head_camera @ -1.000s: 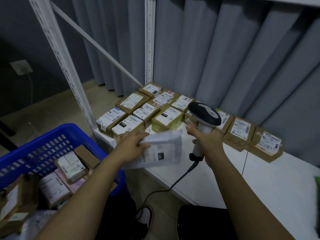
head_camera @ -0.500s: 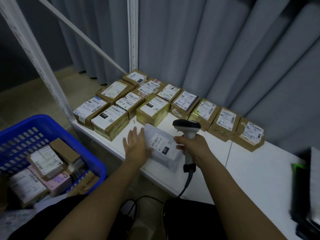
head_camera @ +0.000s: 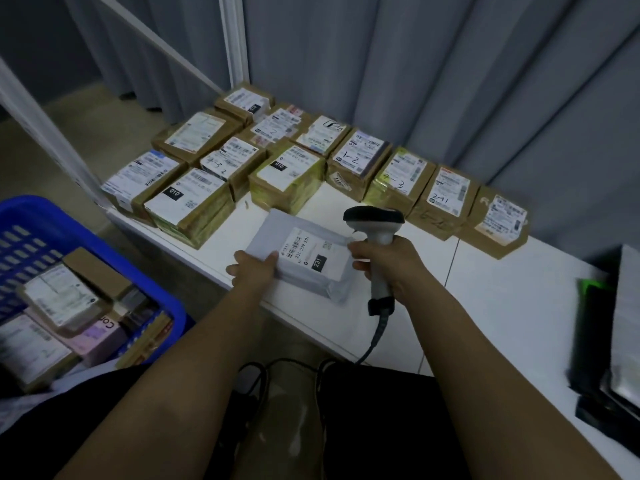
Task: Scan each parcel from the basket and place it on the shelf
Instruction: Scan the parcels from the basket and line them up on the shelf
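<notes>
A grey poly-bag parcel (head_camera: 304, 251) with a white barcode label lies on the white shelf (head_camera: 502, 299), near its front edge. My left hand (head_camera: 254, 270) grips the parcel's near left corner. My right hand (head_camera: 388, 263) holds a white and black corded barcode scanner (head_camera: 375, 230) upright by its handle, right beside the parcel, with a fingertip touching the parcel's right edge. Several brown labelled boxes (head_camera: 287, 174) stand in rows at the back of the shelf. The blue basket (head_camera: 162, 299) at the lower left holds several more parcels (head_camera: 65, 299).
A white slotted shelf upright (head_camera: 45, 133) rises at the left and another (head_camera: 233, 36) at the back. Grey curtains (head_camera: 450, 71) hang behind the shelf. A dark device with a green light (head_camera: 602, 327) lies at the right edge. The scanner cable (head_camera: 374, 344) hangs down over the shelf front.
The grey parcel went from held in the air in front of the scanner to lying on the shelf. My left hand shifted from its top to its near left corner; the scanner lowered.
</notes>
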Tool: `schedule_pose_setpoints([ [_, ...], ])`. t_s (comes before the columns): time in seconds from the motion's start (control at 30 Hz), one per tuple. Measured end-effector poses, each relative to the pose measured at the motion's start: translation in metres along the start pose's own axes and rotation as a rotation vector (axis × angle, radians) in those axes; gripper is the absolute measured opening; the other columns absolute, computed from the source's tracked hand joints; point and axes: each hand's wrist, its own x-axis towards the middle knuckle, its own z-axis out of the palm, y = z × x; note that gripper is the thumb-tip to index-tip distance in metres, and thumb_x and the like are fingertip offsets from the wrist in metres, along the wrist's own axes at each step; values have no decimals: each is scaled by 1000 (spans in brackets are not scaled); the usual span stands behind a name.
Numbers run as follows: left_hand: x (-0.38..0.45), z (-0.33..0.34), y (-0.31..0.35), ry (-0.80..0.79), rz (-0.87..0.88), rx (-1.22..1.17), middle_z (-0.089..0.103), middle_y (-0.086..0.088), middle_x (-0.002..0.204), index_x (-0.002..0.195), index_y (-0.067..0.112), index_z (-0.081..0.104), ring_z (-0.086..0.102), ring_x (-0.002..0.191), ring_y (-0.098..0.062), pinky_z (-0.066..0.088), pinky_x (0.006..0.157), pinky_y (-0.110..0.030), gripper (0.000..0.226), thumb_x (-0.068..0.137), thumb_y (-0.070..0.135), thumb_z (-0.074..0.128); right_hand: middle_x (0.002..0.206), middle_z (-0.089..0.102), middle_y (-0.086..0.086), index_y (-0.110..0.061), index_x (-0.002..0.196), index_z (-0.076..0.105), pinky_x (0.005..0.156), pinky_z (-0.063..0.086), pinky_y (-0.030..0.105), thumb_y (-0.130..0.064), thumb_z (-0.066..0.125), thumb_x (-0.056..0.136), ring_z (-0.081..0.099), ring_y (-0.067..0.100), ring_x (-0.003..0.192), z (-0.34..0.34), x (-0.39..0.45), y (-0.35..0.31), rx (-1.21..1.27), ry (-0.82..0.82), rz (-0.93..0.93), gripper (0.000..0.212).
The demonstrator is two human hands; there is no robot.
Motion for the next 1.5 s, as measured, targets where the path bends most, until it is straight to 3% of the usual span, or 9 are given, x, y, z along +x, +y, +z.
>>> schedule_pose_setpoints([
  [0.3, 8, -16, -1, 37, 150, -1, 54, -19, 110, 99, 11, 41, 55, 103, -37, 51, 88, -43, 21, 85, 1, 52, 78, 66, 7, -4, 92, 61, 54, 46, 25, -8, 76, 80, 63, 14, 60, 12, -1, -6, -9, -61, -23, 19],
  [0.4, 6, -32, -2, 105, 239, 121, 57, -20, 114, 97, 10, 48, 53, 108, -36, 43, 85, -34, 18, 85, -4, 49, 77, 66, 7, -2, 94, 62, 53, 46, 24, -8, 76, 80, 64, 14, 59, 14, -4, -5, 1, -75, -28, 21],
  [0.6, 8, -60, 0, 49, 437, 539, 55, -21, 115, 104, 4, 58, 54, 104, -36, 46, 86, -38, 24, 83, -4, 51, 75, 66, 7, 5, 105, 64, 43, 45, 18, -10, 76, 80, 65, 10, 56, 11, -8, 0, -65, -71, -16, 32],
  [0.77, 15, -66, 9, 111, 610, 702, 50, -19, 123, 115, 9, 52, 51, 109, -36, 45, 87, -40, 28, 88, 2, 48, 84, 66, 9, 7, 110, 62, 55, 47, 24, -8, 73, 82, 64, 14, 63, 7, -9, -1, -46, -92, -2, 34],
  [0.93, -1, -45, 4, 55, 254, 264, 24, -24, 147, 150, 13, 10, 36, 130, -45, 38, 104, -51, 79, 92, 39, 57, 87, 66, 11, 10, 115, 60, 55, 47, 23, -7, 73, 83, 64, 15, 63, 10, -6, -3, -48, -95, -17, 39],
  [1.03, -21, -29, -9, 31, -13, 130, 30, -19, 140, 140, 7, 23, 38, 129, -37, 42, 102, -46, 95, 74, 51, 75, 85, 67, 10, 8, 112, 61, 55, 47, 24, -7, 73, 82, 64, 15, 63, 13, -5, -5, -48, -95, -13, 36],
  [1.2, -39, -16, -33, -159, -52, -71, 63, -20, 115, 113, -6, 59, 55, 83, -22, 48, 74, -29, 43, 89, 30, 66, 85, 66, 10, -1, 101, 62, 55, 48, 24, -7, 74, 82, 64, 14, 63, 19, -5, -6, -55, -116, -26, 24],
  [1.37, -43, -28, -36, -158, -59, -160, 62, -21, 116, 112, -2, 57, 59, 93, -29, 51, 81, -38, 25, 94, 14, 59, 83, 67, 7, -1, 103, 63, 54, 48, 23, -9, 74, 82, 65, 15, 65, 23, -12, -6, -73, -149, -19, 25],
  [1.5, -49, -42, -28, -162, 25, -143, 60, -18, 101, 83, 7, 50, 58, 85, -28, 50, 74, -38, 13, 94, 9, 58, 81, 68, 7, -3, 102, 65, 52, 48, 22, -13, 73, 83, 64, 14, 63, 29, -20, -9, -104, -160, -22, 23],
])
